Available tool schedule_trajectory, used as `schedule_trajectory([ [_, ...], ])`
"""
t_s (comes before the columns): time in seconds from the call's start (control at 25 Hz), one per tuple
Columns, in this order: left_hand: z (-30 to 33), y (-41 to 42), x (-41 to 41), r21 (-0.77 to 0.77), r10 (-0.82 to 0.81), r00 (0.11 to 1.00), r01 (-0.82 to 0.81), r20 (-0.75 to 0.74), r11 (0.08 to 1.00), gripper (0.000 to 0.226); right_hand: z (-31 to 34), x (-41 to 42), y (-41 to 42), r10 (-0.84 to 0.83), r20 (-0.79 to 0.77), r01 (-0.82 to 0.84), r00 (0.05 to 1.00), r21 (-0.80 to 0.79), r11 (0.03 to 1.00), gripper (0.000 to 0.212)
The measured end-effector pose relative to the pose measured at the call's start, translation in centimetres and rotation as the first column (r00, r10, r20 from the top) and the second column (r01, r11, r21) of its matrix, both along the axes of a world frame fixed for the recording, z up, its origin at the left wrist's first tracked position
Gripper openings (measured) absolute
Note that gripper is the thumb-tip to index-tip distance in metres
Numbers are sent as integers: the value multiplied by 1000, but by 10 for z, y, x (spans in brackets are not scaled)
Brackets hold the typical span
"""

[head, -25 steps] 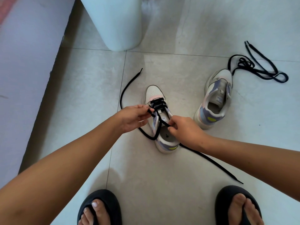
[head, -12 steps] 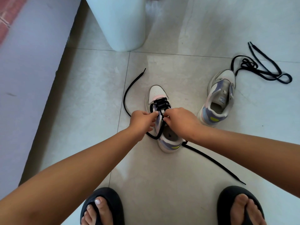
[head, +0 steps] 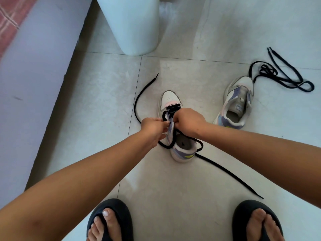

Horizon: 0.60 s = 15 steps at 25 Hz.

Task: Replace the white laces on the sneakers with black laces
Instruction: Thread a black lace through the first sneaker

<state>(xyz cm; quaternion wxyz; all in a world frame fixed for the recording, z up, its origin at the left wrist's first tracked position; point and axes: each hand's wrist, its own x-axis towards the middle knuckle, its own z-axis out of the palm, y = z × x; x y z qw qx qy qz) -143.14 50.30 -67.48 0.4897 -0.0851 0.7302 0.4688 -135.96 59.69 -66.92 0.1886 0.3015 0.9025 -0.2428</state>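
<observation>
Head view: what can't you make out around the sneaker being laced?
- Eyelets under the left hand and right hand: both hands cover them.
- Which lace end each hand pinches on the near sneaker: fingers hide it.
- Far sneaker: eyelets too small to see.
- White cylinder: top cut off.

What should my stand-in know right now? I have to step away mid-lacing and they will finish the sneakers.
Left hand pinches the black flat lace at the eyelets of the near white-and-purple sneaker. Right hand is curled over the same lacing; what its fingers hold is hidden.
Done: the near sneaker has black rows across its lowest eyelets, and both lace ends trail loose on the grey tiled floor.
Left: the near sneaker's upper eyelets, then the far white-and-purple sneaker, which has no lace. Its loose black lace bundle lies on the floor just beyond its toe.
</observation>
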Motion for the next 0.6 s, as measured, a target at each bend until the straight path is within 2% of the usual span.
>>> schedule_trajectory([
  [0.08, -3, -3, 8, -13, -47, 996, 46, -72, 999, 18, -2, 1, -1, -12, -10, 12, 1000, -20, 1000, 12],
  [0.16, -8, -8, 18, -103, -238, 934, 219, -265, 970, 24, -7, 5, -5, -5, -23, 5, 1000, 24, 1000, 13],
  [0.24, -11, -16, 27, -240, -469, 711, 406, -523, 882, 26, -19, 15, -11, 177, -187, -122, 966, 275, 954, 7],
  [0.28, -14, -19, 28, -274, -524, 609, 460, -595, 845, 27, -22, 21, -14, 292, -229, -184, 928, 402, 897, 8],
  [0.32, -17, -20, 28, -285, -547, 560, 488, -623, 825, 28, -28, 25, -12, 406, -246, -228, 880, 530, 817, 12],
  [0.36, -18, -21, 27, -276, -544, 548, 497, -635, 823, 27, -31, 26, -6, 478, -247, -249, 843, 608, 754, 17],
  [0.44, -19, -19, 27, -221, -506, 587, 490, -632, 843, 26, -40, 35, 6, 573, -251, -291, 780, 665, 688, 29],
  [0.52, -18, -18, 27, -168, -463, 646, 465, -607, 869, 29, -29, 40, 10, 558, -281, -307, 781, 604, 735, 29],
  [0.6, -14, -19, 23, -84, -383, 764, 400, -519, 913, 26, -20, 38, 7, 388, -327, -272, 862, 348, 897, 19],
])
